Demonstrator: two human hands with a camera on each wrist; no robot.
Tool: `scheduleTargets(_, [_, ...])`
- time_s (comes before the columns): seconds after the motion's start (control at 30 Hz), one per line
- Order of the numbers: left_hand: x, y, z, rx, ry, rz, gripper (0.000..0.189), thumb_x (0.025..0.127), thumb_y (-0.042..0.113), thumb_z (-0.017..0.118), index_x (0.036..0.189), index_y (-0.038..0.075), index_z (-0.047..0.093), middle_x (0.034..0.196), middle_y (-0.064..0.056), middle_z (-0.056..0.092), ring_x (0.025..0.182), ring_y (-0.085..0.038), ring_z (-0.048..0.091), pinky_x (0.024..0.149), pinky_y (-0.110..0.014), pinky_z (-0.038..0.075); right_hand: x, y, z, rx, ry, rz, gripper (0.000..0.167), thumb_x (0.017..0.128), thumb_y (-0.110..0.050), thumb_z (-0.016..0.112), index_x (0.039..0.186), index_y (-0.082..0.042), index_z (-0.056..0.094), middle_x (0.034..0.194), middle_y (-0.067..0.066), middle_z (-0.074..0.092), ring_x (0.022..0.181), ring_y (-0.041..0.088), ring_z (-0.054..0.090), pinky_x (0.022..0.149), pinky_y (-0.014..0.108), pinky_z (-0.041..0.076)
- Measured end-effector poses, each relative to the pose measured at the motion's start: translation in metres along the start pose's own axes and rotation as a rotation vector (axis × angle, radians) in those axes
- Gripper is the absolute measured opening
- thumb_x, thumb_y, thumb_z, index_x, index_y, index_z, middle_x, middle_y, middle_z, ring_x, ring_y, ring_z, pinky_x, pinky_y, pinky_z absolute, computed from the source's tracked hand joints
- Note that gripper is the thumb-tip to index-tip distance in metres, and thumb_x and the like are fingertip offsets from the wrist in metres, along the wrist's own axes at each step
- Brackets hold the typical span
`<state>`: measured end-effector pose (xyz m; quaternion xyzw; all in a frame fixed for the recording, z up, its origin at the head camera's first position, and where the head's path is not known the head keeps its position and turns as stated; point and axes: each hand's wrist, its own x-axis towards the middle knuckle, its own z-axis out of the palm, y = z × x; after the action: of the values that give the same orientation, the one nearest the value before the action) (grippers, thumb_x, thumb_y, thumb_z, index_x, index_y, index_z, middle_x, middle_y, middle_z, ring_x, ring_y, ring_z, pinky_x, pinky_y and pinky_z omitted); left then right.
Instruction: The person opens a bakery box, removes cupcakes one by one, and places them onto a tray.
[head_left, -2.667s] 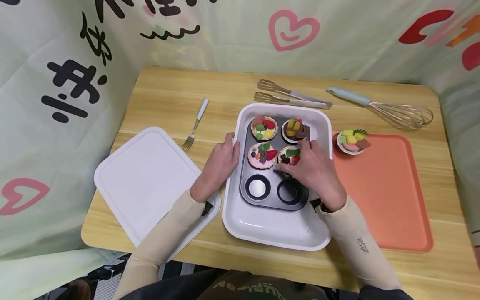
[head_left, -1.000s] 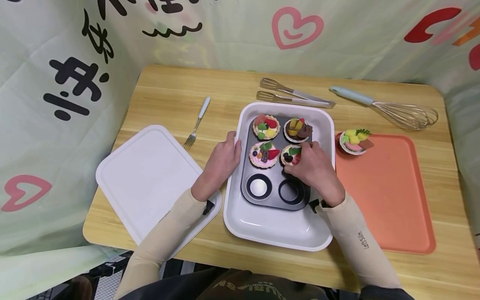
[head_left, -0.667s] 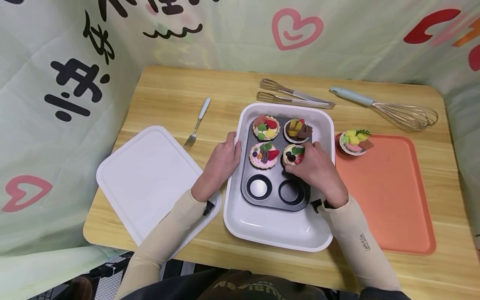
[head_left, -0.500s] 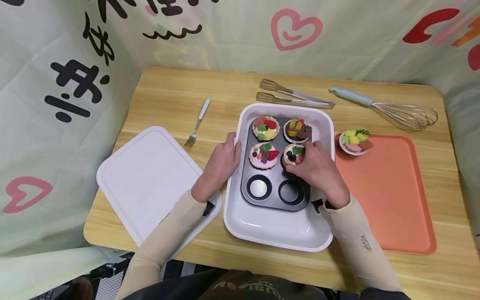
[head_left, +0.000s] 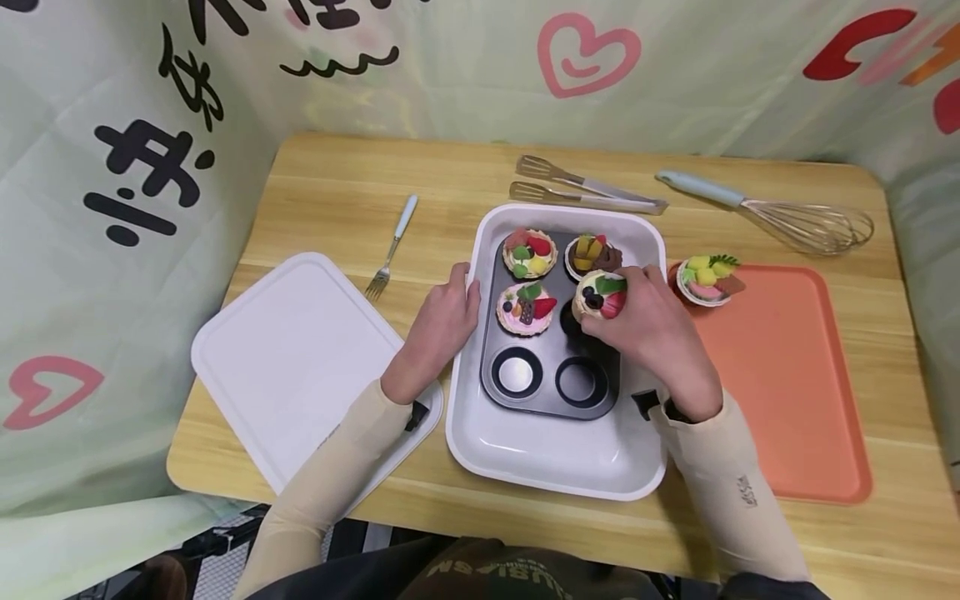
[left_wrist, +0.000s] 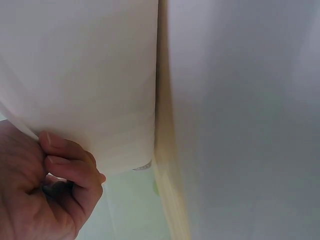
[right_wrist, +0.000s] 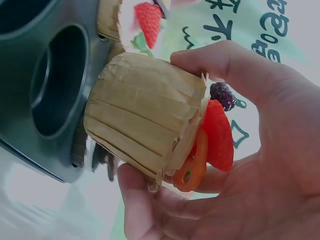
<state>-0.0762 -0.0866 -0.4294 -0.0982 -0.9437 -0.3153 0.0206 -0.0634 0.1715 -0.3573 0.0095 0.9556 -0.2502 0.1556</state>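
My right hand (head_left: 660, 329) holds a cupcake (head_left: 602, 294) topped with berries, sliced strawberry and a green leaf, lifted over the dark muffin tin (head_left: 547, 367). In the right wrist view its brown paper cup (right_wrist: 145, 107) sits between thumb and fingers, beside the tin's cups. Three other cupcakes stay in the tin: a pink one (head_left: 516, 321), a fruit one (head_left: 529, 254) and a chocolate one (head_left: 592, 258). My left hand (head_left: 442, 325) grips the left rim of the deep white tray (head_left: 555, 471) around the tin; the left wrist view shows its curled fingers (left_wrist: 75, 170) at that rim.
An orange tray (head_left: 772, 392) on the right bears one cupcake (head_left: 705, 281) at its far left corner. Tongs (head_left: 592, 196) and a whisk (head_left: 765, 212) lie along the back. A fork (head_left: 390, 250) and a white lid-like board (head_left: 300, 358) lie on the left.
The right hand has raised the berry cupcake out of its cup in the tin, moving slightly up and right. The left hand stays at the tray's rim.
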Motion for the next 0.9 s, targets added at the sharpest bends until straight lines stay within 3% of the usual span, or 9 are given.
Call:
scheduleTargets(0.47, [0.000,0.000,0.000,-0.005,-0.005,-0.010,0.034,0.106,0.016,0.047,0.130,-0.009,0.050,0.071,-0.025,0.065,0.062,-0.031,0.068,0.050,-0.042,0.052,-0.013,0.013,-0.027,0.066,0.119,0.015,0.081,0.084,-0.045,0.072,0.135,0.010,0.044,0.124,0.028,0.042,0.102,0.043,0.047,0.083,0.056,0.044])
scheduleTargets(0.77, [0.001,0.000,0.001,0.002,0.006,0.001,0.034,0.105,0.015,0.048,0.129,-0.009,0.050,0.070,-0.024,0.065,0.061,-0.031,0.067,0.050,-0.042,0.052,-0.021,0.043,-0.051,0.089,0.191,0.103,0.084,0.085,-0.051,0.068,0.134,0.012,0.041,0.124,0.031,0.041,0.096,0.043,0.047,0.073,0.049,0.042])
scheduleTargets(0.9, [0.001,-0.001,0.001,0.004,-0.002,-0.004,0.035,0.106,0.016,0.047,0.130,-0.009,0.050,0.069,-0.023,0.065,0.061,-0.029,0.067,0.050,-0.041,0.052,-0.023,0.061,-0.066,0.094,0.243,0.127,0.079,0.086,-0.046,0.070,0.130,0.013,0.043,0.123,0.032,0.040,0.095,0.044,0.045,0.068,0.046,0.039])
